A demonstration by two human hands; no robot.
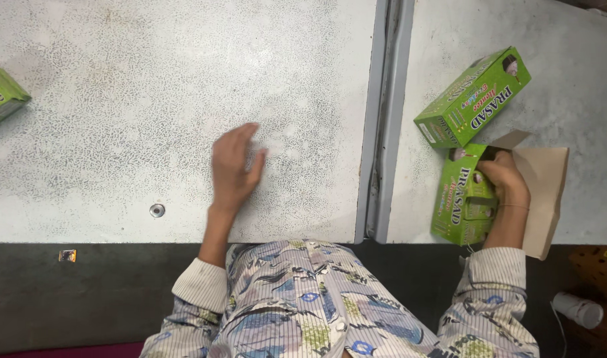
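The right hand (506, 182) is closed around the top of a green box (463, 199) near the front edge of the right table (582, 99), its flap open. The box's long axis runs from front to back, and it rests partly on a brown paper bag (545, 192). A 2nd box (472, 99) lies just behind it, tilted and touching. The left hand (232, 169) hovers open and empty over the left table (118, 99), well apart. A 3rd box (1, 96) sits at that table's left edge.
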